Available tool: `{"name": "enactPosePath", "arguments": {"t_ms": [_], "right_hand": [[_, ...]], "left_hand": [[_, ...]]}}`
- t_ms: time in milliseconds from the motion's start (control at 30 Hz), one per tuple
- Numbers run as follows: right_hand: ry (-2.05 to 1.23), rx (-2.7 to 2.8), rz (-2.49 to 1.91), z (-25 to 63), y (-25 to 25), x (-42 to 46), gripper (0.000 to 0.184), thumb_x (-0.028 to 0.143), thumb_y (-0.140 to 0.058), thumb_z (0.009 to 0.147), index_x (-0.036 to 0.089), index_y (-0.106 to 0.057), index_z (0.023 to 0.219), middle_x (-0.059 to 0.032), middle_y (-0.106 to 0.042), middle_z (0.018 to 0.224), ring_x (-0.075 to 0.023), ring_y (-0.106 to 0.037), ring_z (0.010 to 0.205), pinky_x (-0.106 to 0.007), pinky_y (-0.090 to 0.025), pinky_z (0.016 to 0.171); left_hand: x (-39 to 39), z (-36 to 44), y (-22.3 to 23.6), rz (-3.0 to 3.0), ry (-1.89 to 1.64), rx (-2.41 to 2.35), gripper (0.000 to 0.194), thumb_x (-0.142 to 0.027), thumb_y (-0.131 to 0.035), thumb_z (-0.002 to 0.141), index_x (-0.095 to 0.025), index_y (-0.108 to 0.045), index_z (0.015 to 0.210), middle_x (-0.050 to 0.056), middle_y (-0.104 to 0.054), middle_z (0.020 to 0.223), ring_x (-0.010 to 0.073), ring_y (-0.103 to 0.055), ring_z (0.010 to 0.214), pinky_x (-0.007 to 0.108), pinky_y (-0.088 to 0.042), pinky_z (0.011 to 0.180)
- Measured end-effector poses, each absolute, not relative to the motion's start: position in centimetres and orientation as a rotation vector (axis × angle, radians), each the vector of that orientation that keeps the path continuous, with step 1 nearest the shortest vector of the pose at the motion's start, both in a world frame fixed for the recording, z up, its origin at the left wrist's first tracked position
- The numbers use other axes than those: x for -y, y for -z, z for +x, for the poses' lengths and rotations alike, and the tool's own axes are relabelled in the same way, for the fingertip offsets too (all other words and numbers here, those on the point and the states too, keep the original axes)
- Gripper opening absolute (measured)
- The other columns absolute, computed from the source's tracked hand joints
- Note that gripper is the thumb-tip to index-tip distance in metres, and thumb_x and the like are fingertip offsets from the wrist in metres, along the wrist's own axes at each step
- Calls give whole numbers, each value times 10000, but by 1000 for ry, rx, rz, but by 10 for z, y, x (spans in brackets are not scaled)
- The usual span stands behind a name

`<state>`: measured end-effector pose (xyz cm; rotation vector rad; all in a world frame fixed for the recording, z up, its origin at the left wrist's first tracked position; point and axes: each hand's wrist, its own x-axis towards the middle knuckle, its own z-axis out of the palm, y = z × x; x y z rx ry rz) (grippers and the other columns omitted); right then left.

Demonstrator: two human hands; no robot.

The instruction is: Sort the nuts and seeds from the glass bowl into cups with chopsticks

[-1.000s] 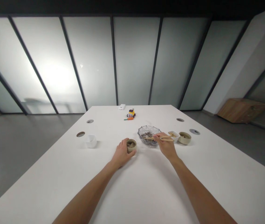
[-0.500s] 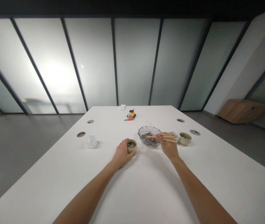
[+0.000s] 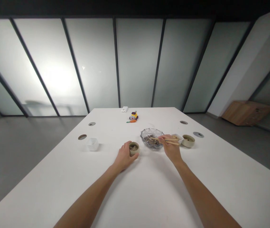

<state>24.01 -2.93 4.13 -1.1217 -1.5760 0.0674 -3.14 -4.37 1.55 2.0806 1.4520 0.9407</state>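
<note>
My left hand (image 3: pixel 124 155) is wrapped around a small beige bowl (image 3: pixel 135 152) that stands on the table. Small brownish pieces lie inside this bowl. In my right hand (image 3: pixel 171 150) is a pair of wooden chopsticks (image 3: pixel 172 143), their tips pointing left into a clear faceted glass bowl (image 3: pixel 152 147). Many small brown-grey pieces, which look like sunflower seeds, fill its bottom. Whether the tips pinch a piece is too small to make out. Just beyond the right hand are a white container (image 3: pixel 179 138) with pale pieces and a second beige bowl (image 3: pixel 188 142).
A white square container (image 3: pixel 92 144) stands on the left of the white table (image 3: pixel 135 196). Farther back are a yellow toy car (image 3: pixel 134 116), an orange toy carrot (image 3: pixel 132 121) and a white box-like device (image 3: pixel 124 109). Round holes are set near both table edges.
The chopstick tips have shifted very slightly within the glass bowl. My left hand keeps its hold on the small beige bowl in the same spot.
</note>
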Motion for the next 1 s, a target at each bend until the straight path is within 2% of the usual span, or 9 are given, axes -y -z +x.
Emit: {"name": "enactPosePath", "arguments": {"t_ms": [167, 333, 500, 633, 833, 1000], "right_hand": [[-154, 1603, -1077, 239, -35, 26, 527, 714, -546, 959, 251, -767, 838, -76, -768, 847, -253, -700, 817, -406, -581, 772], [-154, 1586, -1076, 241, -36, 28, 472, 661, -582, 967, 243, -763, 843, -72, -762, 843, -243, -689, 797, -398, -575, 766], [-135, 1499, -1124, 243, -41, 28, 478, 666, -581, 959, 246, -744, 803, -81, -748, 811, -267, -700, 802, -446, -587, 789], [-375, 1263, -1050, 238, -42, 23, 477, 712, -659, 877, 244, -717, 811, -85, -756, 816, -287, -733, 762, -508, -645, 758], [-698, 1182, -892, 220, -46, 28, 437, 673, -711, 861, 239, -697, 809, -71, -762, 837, -278, -764, 805, -483, -690, 743], [-703, 1234, -947, 220, -51, 33, 489, 719, -714, 832, 231, -714, 815, -83, -770, 852, -267, -747, 723, -452, -667, 672]], "left_hand": [[44, -31, -16, 2081, -969, -1442, 629, -336, -752, 825, -227, -512, 1396, 129, -625, 1391, 321, -592, 1307, 476, -440, 1143], [44, -32, -16, 2078, -955, -1443, 641, -339, -750, 828, -206, -503, 1404, 145, -613, 1407, 324, -581, 1316, 480, -432, 1147], [44, -32, -14, 2076, -964, -1448, 655, -333, -756, 821, -213, -503, 1412, 143, -618, 1406, 324, -587, 1310, 480, -437, 1143], [44, -31, -14, 2073, -957, -1450, 656, -340, -754, 825, -213, -504, 1417, 143, -613, 1417, 323, -585, 1319, 473, -432, 1150], [45, -31, -16, 2087, -940, -1456, 653, -354, -750, 835, -213, -497, 1420, 143, -604, 1424, 322, -577, 1326, 460, -434, 1147], [44, -31, -16, 2095, -941, -1456, 646, -344, -748, 834, -203, -499, 1413, 148, -609, 1411, 321, -581, 1316, 462, -441, 1137]]}}
